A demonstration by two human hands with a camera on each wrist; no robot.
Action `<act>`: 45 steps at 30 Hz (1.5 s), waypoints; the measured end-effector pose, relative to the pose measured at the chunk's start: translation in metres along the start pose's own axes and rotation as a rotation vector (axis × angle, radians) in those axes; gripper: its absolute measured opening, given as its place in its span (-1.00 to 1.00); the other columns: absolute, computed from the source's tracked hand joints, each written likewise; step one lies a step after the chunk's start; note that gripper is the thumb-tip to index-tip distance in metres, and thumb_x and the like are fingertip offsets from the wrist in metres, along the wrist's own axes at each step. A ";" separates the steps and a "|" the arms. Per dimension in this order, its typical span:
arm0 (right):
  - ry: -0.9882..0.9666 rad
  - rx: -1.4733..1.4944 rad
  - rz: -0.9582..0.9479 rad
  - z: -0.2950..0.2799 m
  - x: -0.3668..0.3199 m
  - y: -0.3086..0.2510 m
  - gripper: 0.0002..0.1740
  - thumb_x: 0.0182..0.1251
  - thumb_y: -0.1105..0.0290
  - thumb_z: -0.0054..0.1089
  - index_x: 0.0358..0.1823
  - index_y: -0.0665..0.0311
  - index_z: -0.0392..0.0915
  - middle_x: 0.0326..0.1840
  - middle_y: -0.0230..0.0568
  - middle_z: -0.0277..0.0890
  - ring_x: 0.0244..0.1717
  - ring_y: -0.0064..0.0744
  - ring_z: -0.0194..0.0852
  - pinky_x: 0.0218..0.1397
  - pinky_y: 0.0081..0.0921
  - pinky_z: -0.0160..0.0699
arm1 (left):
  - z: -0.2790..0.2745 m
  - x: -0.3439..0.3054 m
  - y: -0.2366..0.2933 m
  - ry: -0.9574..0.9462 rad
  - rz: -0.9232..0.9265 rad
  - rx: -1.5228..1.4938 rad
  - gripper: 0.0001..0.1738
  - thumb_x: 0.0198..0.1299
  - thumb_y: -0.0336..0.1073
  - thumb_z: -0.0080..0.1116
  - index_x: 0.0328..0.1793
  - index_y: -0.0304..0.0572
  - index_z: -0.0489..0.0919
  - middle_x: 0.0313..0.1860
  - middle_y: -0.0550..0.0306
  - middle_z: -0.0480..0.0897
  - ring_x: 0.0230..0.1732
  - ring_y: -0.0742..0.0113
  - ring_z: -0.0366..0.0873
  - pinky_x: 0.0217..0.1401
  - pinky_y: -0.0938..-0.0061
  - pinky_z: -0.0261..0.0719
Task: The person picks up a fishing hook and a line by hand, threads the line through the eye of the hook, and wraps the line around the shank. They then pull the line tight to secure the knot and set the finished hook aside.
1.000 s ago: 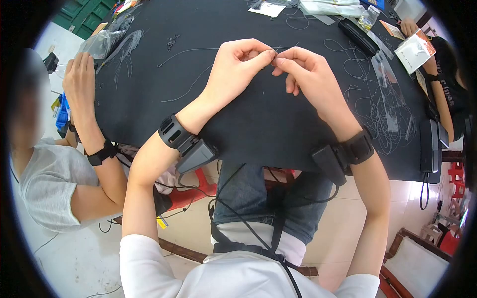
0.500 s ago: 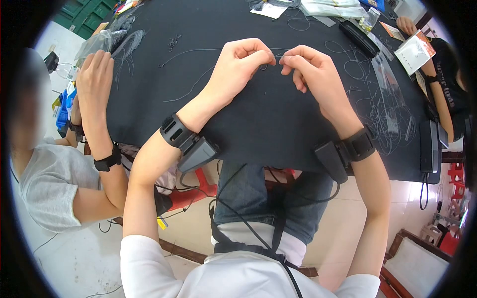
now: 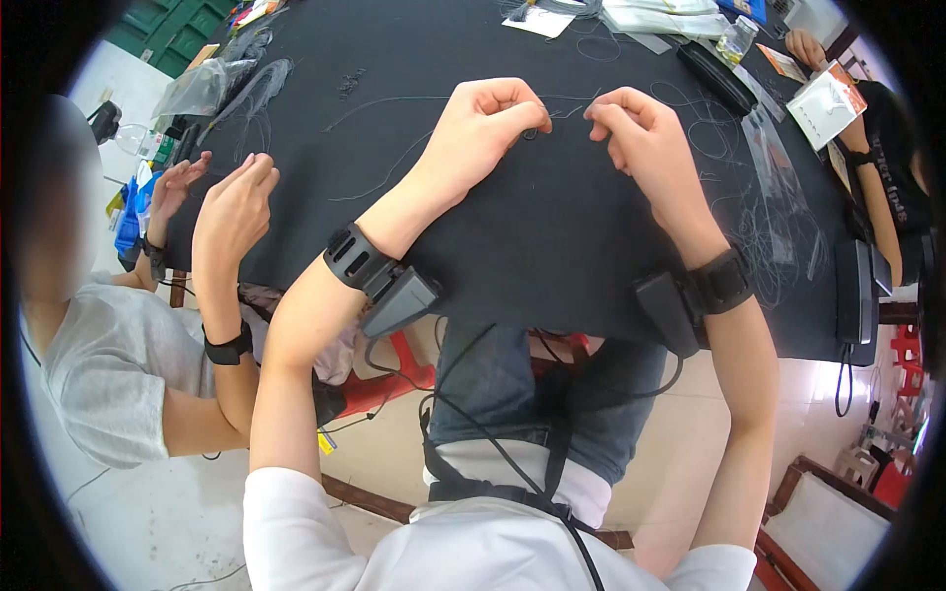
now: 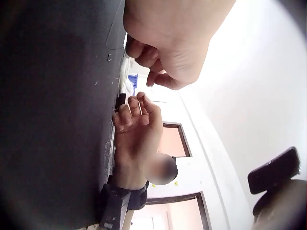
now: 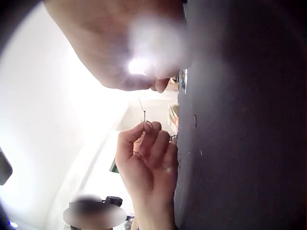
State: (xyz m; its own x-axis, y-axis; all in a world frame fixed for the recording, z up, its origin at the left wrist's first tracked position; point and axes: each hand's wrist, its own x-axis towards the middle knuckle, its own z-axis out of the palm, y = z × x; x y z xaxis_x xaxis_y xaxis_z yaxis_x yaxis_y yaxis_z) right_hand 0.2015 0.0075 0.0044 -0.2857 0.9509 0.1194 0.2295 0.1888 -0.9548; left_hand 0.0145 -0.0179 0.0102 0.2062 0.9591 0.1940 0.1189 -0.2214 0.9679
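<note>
Black covers the table (image 3: 552,256) in the head view, where we find our two hands raised above it, slightly apart. Our left hand (image 3: 483,128) has thumb and forefinger pinched together; our right hand (image 3: 645,138) has bent fingers, and we cannot tell whether they grip anything. Thin line (image 3: 394,99) stretches across the table behind the left hand, with a loose heap of small dark pieces (image 3: 350,83) beyond and a tangle of clear strands (image 3: 778,251) to the right.

Left wrist view: we see the right hand's palm and curled fingers below our left hand, the fingertips apart; no held piece can be made out with certainty.

Right wrist view: we see a small hook (image 5: 145,117) between the left thumb and forefinger, a short strand (image 5: 141,104) rising above it. We judge the work partway along: hook taken up, strand beside it, securing and tidying probably left. Any finished knot is too small to confirm.
</note>
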 end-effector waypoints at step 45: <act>-0.068 -0.148 -0.135 -0.001 0.005 0.009 -0.72 0.10 0.29 0.14 -0.31 0.38 0.61 -0.46 -0.20 0.57 -0.44 -0.54 0.50 -0.33 -0.64 0.44 | -0.001 0.001 -0.007 -0.017 0.061 0.122 -0.83 0.12 -0.30 0.03 -0.40 -0.18 0.60 -0.61 0.37 0.46 -0.65 0.68 0.13 -0.61 0.71 0.04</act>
State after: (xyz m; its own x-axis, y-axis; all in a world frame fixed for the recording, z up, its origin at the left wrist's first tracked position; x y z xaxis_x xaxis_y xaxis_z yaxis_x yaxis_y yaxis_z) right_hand 0.2030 0.0143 -0.0036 -0.3844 0.8965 0.2204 0.3176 0.3526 -0.8802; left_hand 0.0133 -0.0156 0.0037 0.2329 0.9402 0.2485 0.2230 -0.3003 0.9274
